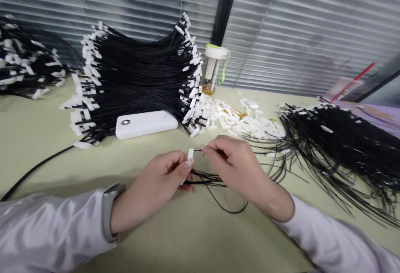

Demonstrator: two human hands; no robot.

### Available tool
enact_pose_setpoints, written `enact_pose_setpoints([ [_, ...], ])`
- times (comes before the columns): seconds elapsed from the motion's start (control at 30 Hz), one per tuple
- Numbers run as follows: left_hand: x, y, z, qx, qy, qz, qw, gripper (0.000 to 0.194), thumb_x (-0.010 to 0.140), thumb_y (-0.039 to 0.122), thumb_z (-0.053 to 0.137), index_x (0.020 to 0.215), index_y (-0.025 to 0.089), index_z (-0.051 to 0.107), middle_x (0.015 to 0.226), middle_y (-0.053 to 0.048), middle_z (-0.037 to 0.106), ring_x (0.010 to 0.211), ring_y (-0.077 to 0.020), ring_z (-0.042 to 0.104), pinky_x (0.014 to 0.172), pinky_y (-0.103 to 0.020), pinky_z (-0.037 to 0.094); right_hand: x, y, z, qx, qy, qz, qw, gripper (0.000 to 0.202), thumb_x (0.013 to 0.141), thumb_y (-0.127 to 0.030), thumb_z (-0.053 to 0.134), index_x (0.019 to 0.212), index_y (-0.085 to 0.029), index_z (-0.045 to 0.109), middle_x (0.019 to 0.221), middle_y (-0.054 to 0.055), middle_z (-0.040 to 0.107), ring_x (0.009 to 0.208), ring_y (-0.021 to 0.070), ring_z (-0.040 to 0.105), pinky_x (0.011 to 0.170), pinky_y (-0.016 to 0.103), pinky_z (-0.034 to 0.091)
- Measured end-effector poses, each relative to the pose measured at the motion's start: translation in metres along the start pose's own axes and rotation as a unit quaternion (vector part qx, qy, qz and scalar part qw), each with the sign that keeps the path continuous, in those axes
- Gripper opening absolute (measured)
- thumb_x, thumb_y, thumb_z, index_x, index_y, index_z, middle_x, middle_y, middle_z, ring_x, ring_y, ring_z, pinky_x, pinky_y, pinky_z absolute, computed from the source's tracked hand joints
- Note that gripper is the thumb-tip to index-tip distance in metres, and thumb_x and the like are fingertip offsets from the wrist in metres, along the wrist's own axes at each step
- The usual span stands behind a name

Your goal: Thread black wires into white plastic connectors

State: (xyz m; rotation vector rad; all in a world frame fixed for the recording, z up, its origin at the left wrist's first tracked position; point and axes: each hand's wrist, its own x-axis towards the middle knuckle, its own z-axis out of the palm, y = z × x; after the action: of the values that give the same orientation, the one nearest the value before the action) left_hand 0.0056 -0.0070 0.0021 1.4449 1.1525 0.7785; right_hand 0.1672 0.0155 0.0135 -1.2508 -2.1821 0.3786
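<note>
Between thumb and fingers, my left hand [159, 181] pinches a small white connector [190, 153] and the ends of several black cables [208, 178]. To its right my right hand [237, 165] has its thumb and forefinger pressed together on a thin black wire [198, 150], which reaches toward the white connector. The held cables run rightward below my right hand, and one loops down over the table. Whether the wire tip is inside the connector is too small to tell.
A large stack of black cables [140, 65] with white ends stands behind a white power bank [146, 124]. Loose white connectors [259, 127] lie near a clear bottle [214, 69]. More black cables [350, 140] lie at right, others [28, 60] at far left, on the green table [200, 239].
</note>
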Motion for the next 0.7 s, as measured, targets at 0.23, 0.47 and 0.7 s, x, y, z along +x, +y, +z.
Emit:
enact_pose_setpoints([
  [0.23,-0.0021,0.0027,0.0008,0.001,0.002,-0.009,1.0,0.025,0.08,0.033,0.04,0.062,0.016,0.047,0.059,0.003,0.046,0.057,-0.0099,0.049,0.054,-0.02,0.043,0.0007,-0.0011,-0.0034,0.02,-0.018,-0.033,0.999,0.02,0.079,-0.019,0.044,0.06,-0.015,0.046,0.058,-0.004,0.046,0.056,0.005,0.041,0.053,0.019,0.03],
  [0.47,-0.0049,0.0015,0.001,-0.001,-0.014,0.003,1.0,0.024,0.081,0.033,0.039,0.064,0.017,0.047,0.062,0.003,0.046,0.058,-0.0105,0.051,0.056,-0.021,0.044,0.0016,-0.0019,-0.0039,0.005,-0.023,-0.04,0.999,0.02,0.08,-0.019,0.043,0.061,-0.015,0.047,0.06,-0.002,0.046,0.058,0.0066,0.041,0.055,0.02,0.031],
  [0.7,-0.0036,-0.0022,0.001,-0.003,-0.032,0.025,0.999,0.022,0.08,0.032,0.039,0.067,0.018,0.049,0.062,0.003,0.046,0.056,-0.0119,0.052,0.055,-0.024,0.047,0.0,-0.0073,0.0043,-0.001,-0.023,-0.053,0.998,0.016,0.08,-0.015,0.042,0.067,-0.015,0.051,0.065,0.0,0.049,0.062,0.0081,0.044,0.058,0.02,0.032],
])
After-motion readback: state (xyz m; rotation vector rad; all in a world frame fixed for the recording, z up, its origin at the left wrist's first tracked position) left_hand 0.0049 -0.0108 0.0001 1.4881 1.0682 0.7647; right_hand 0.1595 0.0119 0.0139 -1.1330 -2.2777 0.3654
